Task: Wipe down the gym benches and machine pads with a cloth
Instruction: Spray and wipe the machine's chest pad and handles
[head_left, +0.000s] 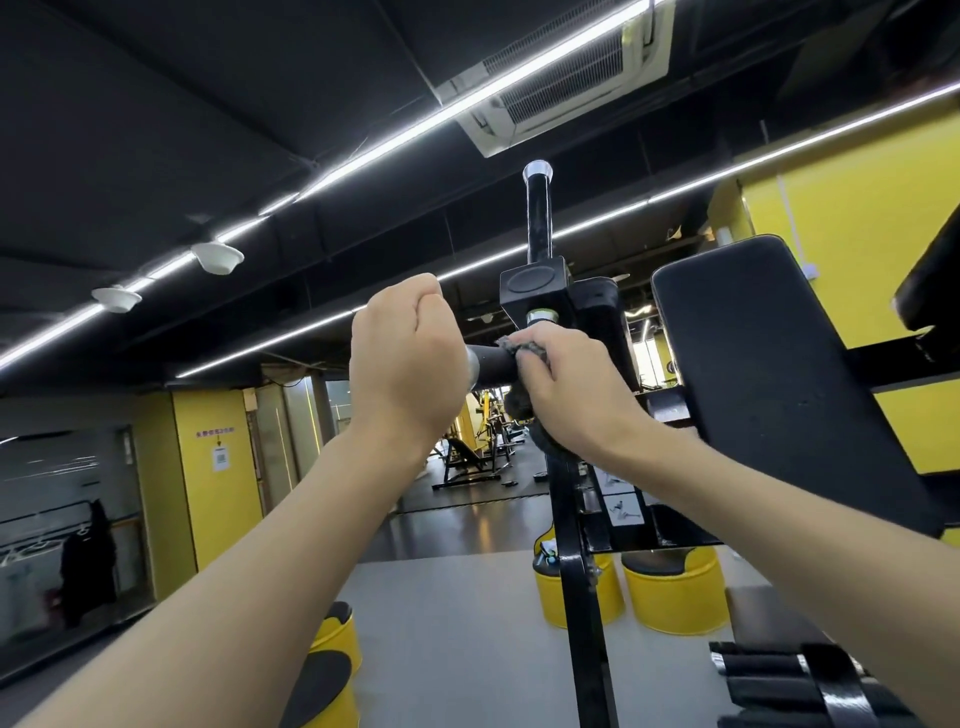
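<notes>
Cloth (525, 349), grey, is sitting bunched on the horizontal handle (493, 366) at its inner end, just beside the black frame block (535, 291), with a fold hanging below the bar. Right hand (566, 384) is clamping the cloth around the handle, fingers curled. Left hand (405, 358) is gripping the handle's outer end in a fist. Hands are sitting apart, with bare bar showing between them. Black back pad (769, 374) is standing tilted to the right.
</notes>
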